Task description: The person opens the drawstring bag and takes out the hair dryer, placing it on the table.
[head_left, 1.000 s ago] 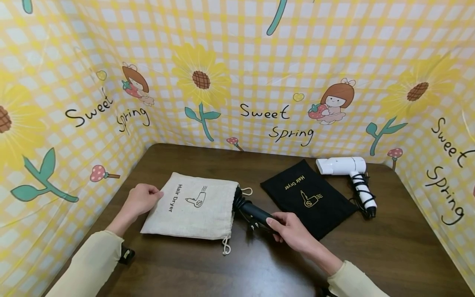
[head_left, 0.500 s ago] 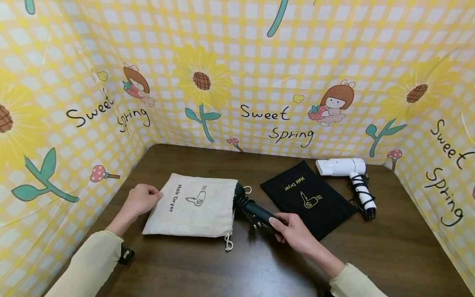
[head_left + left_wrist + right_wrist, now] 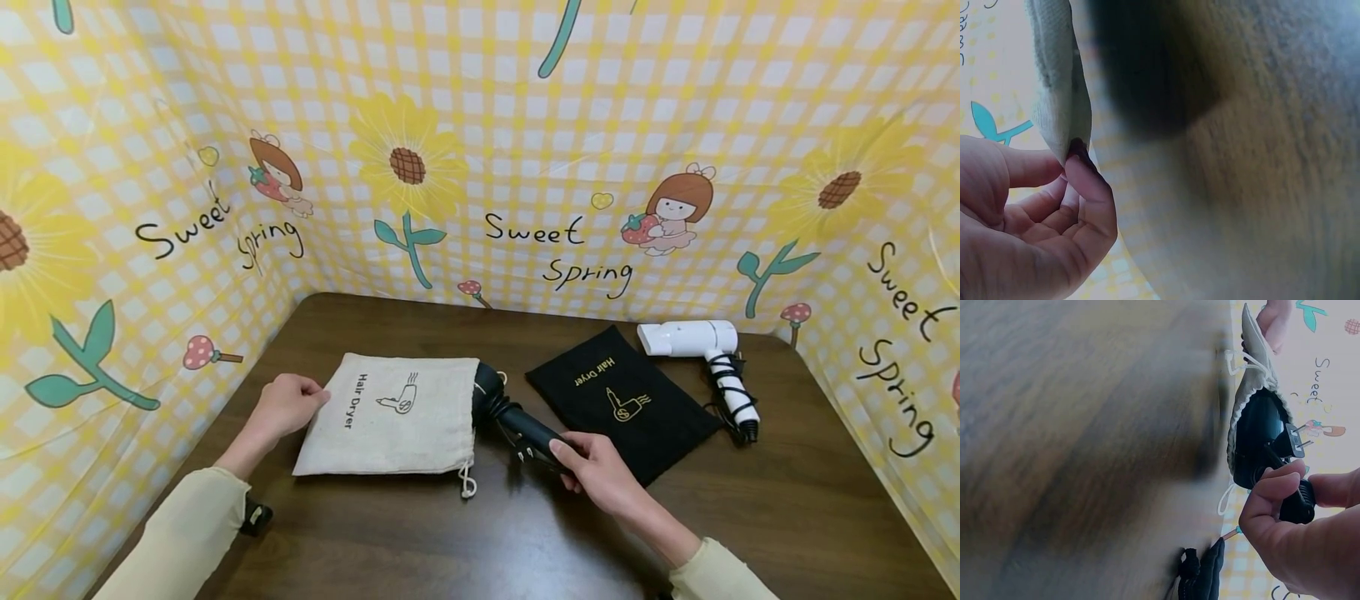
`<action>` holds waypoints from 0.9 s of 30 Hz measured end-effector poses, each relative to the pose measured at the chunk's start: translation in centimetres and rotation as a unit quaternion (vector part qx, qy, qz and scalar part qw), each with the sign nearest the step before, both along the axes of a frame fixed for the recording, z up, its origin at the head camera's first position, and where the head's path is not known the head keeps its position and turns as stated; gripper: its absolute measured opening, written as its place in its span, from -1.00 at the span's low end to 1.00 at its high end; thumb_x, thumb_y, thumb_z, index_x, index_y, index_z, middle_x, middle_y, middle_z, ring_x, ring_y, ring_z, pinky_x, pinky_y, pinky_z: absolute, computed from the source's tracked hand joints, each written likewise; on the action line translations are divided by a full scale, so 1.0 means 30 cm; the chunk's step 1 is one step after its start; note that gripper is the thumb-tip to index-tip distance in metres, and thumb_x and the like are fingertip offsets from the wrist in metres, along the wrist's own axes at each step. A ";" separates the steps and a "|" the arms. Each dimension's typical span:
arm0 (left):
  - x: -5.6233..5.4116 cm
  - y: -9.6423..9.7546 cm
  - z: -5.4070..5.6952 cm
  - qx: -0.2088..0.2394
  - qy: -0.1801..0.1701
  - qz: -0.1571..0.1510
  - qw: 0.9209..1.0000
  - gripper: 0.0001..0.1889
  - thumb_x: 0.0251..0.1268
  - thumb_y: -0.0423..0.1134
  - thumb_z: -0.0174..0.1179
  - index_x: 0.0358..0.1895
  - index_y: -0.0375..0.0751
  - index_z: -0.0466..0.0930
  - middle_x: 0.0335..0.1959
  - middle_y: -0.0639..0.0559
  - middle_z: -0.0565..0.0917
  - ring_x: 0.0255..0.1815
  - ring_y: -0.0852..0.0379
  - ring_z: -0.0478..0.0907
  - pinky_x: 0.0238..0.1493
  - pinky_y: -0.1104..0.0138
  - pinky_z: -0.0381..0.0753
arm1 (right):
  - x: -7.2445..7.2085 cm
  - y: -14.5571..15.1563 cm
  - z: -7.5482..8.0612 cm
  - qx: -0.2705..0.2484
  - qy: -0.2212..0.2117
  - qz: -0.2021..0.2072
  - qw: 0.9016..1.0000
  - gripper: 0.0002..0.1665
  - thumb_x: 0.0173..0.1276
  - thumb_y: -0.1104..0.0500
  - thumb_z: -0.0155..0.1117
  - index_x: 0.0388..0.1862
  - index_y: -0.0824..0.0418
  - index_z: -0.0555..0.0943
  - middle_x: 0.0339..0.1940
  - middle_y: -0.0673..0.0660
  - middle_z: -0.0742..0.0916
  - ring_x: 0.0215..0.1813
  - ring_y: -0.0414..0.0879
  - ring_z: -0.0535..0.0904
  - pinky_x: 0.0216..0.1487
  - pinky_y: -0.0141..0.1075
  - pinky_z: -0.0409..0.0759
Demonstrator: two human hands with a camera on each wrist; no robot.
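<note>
A cream drawstring bag (image 3: 401, 417) printed "Hair Dryer" lies across the left middle of the table, its mouth to the right. My left hand (image 3: 288, 404) pinches its closed left edge; the left wrist view has the cloth (image 3: 1054, 81) between thumb and forefinger. From the mouth sticks a black hair dryer (image 3: 517, 421), its cord wound around it. Its handle end is gripped by my right hand (image 3: 603, 475). In the right wrist view, the dryer's body (image 3: 1263, 425) is partly inside the bag, with the two-pin plug (image 3: 1290, 442) near my fingers. The bag hides the dryer's far end.
A black pouch (image 3: 622, 400), also printed "Hair Dryer", lies flat right of the bag. Beyond it rests a white hair dryer (image 3: 690, 337) with its cord wrapped round the handle. Checked cloth walls (image 3: 480, 150) enclose the back and sides of the brown table (image 3: 450, 542).
The right hand has drawn the black hair dryer slightly rightward, and more of its body shows outside the bag's mouth. The left hand keeps its pinch on the bag.
</note>
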State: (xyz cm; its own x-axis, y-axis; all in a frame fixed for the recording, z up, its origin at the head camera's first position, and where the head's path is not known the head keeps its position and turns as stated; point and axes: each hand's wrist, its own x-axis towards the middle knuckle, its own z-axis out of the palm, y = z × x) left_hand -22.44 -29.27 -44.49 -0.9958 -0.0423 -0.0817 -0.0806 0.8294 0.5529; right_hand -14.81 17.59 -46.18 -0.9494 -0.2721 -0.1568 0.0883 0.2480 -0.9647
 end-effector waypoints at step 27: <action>-0.005 0.006 0.012 -0.006 -0.001 -0.005 1.000 -0.75 0.54 -0.23 0.22 -0.29 -0.34 0.73 -0.45 -0.04 0.62 -0.36 -0.05 0.52 -0.41 0.21 0.45 | 0.009 0.032 0.009 0.013 -0.003 -0.043 0.999 -0.68 0.69 0.12 0.14 0.01 0.41 0.63 -0.55 0.10 0.56 -0.48 -0.05 0.46 -0.39 -0.29 0.46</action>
State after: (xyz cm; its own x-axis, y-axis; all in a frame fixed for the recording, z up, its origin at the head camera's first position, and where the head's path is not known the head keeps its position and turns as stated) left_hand -22.58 -29.09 -44.12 -0.9961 -0.0323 -0.0825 -0.0721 0.8365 0.5432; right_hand -14.53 18.55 -45.90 -0.9679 -0.1859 -0.1692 0.1165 0.2648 -0.9572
